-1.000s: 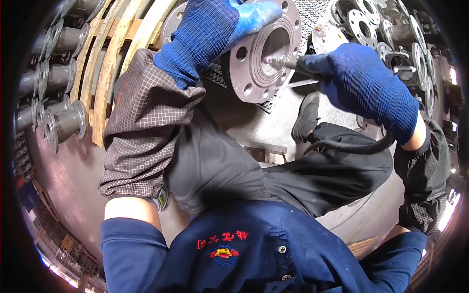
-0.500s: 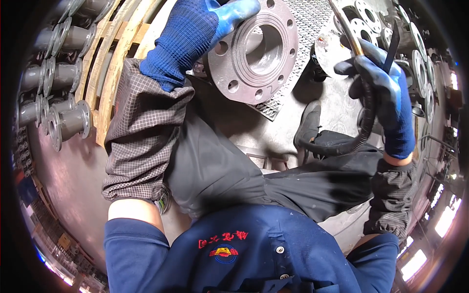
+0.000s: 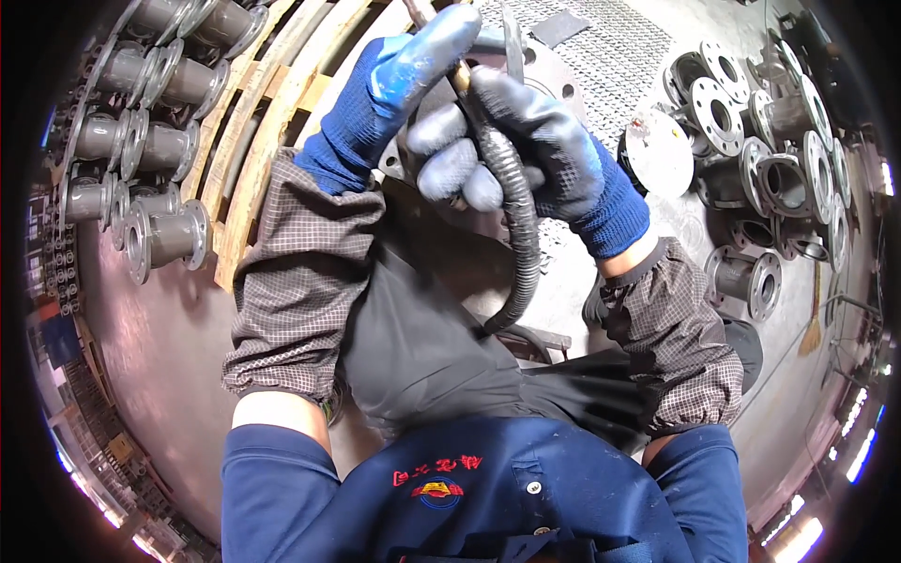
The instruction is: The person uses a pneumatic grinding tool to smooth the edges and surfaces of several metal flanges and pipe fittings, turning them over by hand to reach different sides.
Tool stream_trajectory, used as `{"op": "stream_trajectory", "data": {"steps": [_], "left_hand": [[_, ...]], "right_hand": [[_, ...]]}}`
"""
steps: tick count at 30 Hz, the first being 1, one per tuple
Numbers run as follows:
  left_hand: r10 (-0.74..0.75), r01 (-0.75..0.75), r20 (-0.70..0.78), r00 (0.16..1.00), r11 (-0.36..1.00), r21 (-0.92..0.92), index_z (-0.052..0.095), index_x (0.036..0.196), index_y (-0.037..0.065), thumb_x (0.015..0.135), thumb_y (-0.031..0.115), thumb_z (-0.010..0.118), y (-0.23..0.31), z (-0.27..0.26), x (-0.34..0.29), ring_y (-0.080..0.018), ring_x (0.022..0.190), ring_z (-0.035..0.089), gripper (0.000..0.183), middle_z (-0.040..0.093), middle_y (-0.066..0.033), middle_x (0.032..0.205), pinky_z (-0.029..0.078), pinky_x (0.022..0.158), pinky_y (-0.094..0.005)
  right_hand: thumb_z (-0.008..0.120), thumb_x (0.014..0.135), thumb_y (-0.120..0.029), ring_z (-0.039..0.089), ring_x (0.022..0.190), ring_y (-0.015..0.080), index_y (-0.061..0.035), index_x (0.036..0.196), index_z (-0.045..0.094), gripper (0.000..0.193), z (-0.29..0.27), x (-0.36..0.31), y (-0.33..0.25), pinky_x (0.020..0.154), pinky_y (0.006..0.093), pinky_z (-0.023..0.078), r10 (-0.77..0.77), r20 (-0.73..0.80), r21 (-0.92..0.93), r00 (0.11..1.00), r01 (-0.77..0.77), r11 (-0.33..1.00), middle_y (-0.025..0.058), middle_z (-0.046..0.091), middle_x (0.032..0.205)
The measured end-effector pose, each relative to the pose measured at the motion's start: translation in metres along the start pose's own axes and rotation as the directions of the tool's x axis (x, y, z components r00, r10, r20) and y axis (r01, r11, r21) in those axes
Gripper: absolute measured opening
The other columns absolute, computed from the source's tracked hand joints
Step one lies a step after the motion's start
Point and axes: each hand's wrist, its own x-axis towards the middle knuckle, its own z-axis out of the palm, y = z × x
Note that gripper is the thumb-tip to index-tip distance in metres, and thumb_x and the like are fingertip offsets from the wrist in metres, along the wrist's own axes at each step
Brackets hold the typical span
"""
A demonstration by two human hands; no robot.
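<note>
My right hand (image 3: pixel 535 141), in a blue-grey coated glove, is closed around a slim metal tool with a brass-coloured fitting (image 3: pixel 461 79). A grey lever strip (image 3: pixel 512 42) sticks up beside its fingers. From the grip a ribbed black hose (image 3: pixel 514 197) curves down toward my lap. Gloved in blue, my left hand (image 3: pixel 422 66) lies over the tool's shaft just above the fitting, its fingers closed there. Behind both hands a flanged pipe piece (image 3: pixel 556 73) is mostly hidden; part of its rim with bolt holes shows.
Stacked grey flanged pipes (image 3: pixel 169 239) stand on the left beside a wooden pallet (image 3: pixel 239 131). More flanged pipes (image 3: pixel 746 281) lie piled on the right, near a pale round disc (image 3: pixel 659 155). A metal mesh plate (image 3: pixel 619 47) lies beyond, and a broom (image 3: pixel 813 328) stands far right.
My right hand has brought the tool and hose leftward, in front of the flanged pipe. My left hand has let go of the flange and now closes on the tool's shaft.
</note>
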Motion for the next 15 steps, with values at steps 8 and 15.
{"op": "stream_trajectory", "data": {"steps": [8, 15], "left_hand": [[-0.197, 0.195, 0.181, 0.963, 0.980, 0.027, 0.055, 0.122, 0.000, 0.098, 0.048, 0.029, 0.023, 0.002, 0.014, -0.0205, 0.107, 0.057, 0.060, 0.059, -0.0141, 0.118, 0.045, 0.092, -0.0314], [-0.105, 0.106, -0.102, 0.989, 0.994, 0.008, 0.063, 0.109, 0.003, 0.095, 0.030, 0.048, 0.008, 0.026, 0.015, -0.0129, 0.072, 0.066, 0.034, 0.067, -0.0080, 0.077, 0.053, 0.065, -0.0243]], "right_hand": [[0.056, 0.088, -0.025, 0.063, 0.060, 0.0220, 0.0009, 0.086, 0.063, 0.027, 0.031, 0.007, -0.001, 0.052, 0.0264, 0.049, -0.059, -0.459, -0.306, 0.886, -0.095, 0.947, 0.0117, 0.065, 0.077], [0.063, 0.079, -0.034, 0.064, 0.059, 0.0305, -0.0068, 0.082, 0.067, 0.028, 0.041, 0.006, 0.006, 0.056, 0.0397, 0.051, -0.700, -0.316, -0.655, 0.640, -0.681, -0.327, 0.0163, 0.062, 0.065]]}}
